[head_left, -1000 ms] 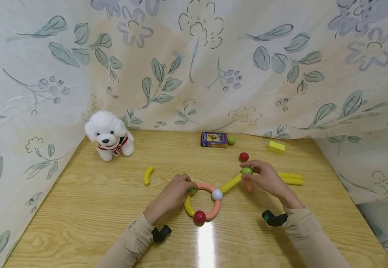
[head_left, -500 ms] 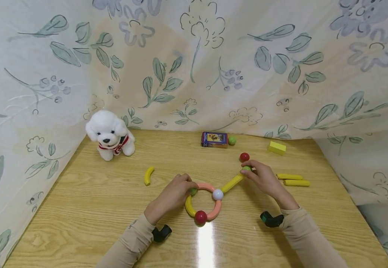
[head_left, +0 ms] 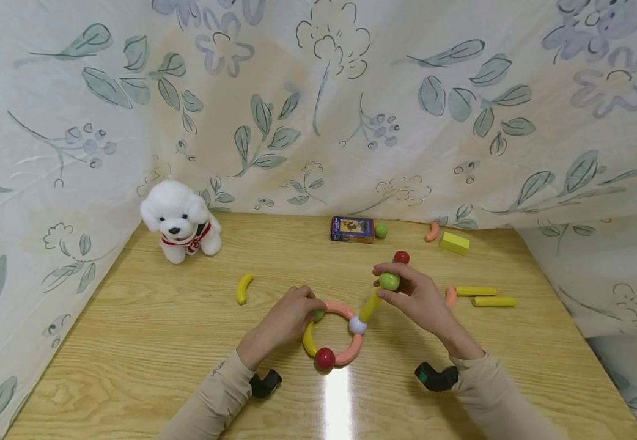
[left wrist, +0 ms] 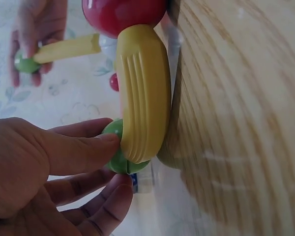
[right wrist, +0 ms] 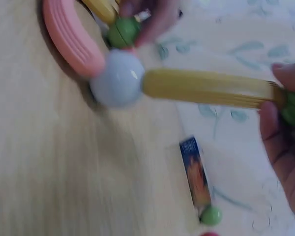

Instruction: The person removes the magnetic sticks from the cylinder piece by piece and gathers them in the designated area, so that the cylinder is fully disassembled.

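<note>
My left hand [head_left: 285,315] pinches a green ball [left wrist: 119,155] on the upper left of a ring on the table. The ring joins pink curved rods [head_left: 348,351], a yellow curved rod [left wrist: 145,93], a red ball [head_left: 325,359] and a white ball [head_left: 357,325]. From the white ball a straight yellow rod [right wrist: 206,87] slants upward. My right hand [head_left: 417,299] holds the green ball [head_left: 389,281] at that rod's raised end between thumb and fingers. In the right wrist view this hand is cut off by the right edge.
A small box [head_left: 352,229], a green ball [head_left: 381,230], a pink curved rod [head_left: 432,231] and a yellow block [head_left: 454,243] line the back. Loose yellow rods [head_left: 493,301] and another pink rod [head_left: 450,297] lie right. A toy dog [head_left: 178,220] and curved yellow rod [head_left: 244,289] are left.
My right hand has moved left and lifted the straight yellow rod's green end. Pink curved rods now show by the yellow block and beside the right hand. The left hand keeps its place.
</note>
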Available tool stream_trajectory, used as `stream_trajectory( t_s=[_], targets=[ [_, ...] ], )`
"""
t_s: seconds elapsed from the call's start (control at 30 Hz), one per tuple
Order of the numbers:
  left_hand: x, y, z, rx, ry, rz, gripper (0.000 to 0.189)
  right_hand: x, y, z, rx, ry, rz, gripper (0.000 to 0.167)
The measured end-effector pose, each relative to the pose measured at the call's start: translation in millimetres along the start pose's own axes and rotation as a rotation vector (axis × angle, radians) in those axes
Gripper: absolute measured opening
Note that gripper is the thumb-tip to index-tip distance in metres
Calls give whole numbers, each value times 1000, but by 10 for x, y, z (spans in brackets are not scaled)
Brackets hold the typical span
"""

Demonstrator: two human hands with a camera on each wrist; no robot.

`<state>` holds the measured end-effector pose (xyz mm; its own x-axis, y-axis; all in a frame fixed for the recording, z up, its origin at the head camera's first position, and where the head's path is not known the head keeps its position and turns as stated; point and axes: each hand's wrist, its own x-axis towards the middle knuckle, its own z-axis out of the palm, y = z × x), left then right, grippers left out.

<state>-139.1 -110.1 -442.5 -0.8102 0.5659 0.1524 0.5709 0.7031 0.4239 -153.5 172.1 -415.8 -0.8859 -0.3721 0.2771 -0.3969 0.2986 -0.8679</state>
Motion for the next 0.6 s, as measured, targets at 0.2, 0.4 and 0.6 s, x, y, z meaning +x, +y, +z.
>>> stream_trajectory(
  t_s=[0.2,0.4,0.6],
  targets=[
    [8,11,27,-7,7,11,22,-60,-156,216,13,-52,-60,42],
    [17,12,40,-8,20,24,19,-157,-187,328,9,-131,-55,59],
    [22,6,28,2,20,36,19,-211,-155,363,-55,-147,0,66]
  ],
)
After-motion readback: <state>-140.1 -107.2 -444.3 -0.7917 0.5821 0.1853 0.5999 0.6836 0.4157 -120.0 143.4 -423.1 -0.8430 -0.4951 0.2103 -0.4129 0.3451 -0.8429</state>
